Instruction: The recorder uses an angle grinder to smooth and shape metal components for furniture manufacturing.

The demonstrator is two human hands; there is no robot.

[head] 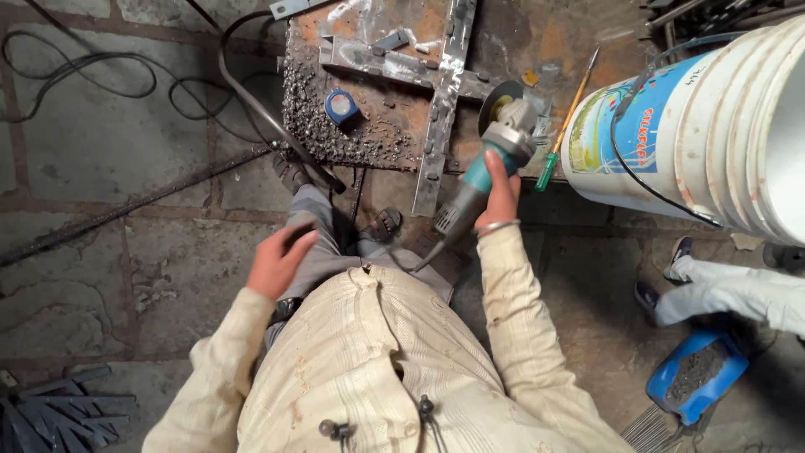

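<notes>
My cream shirt (377, 369) fills the foreground. Ahead of my hands lies the rusty plate (377, 92). My right hand (501, 195) grips the angle grinder (490, 159); best kept level. Left hand (278, 260) hangs loosely open, empty.

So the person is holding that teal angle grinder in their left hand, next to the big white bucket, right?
Not quite: the head view shows the right hand gripping the teal angle grinder. The left hand is free, resting near the knee. The big white bucket does stand beside the grinder.
</notes>
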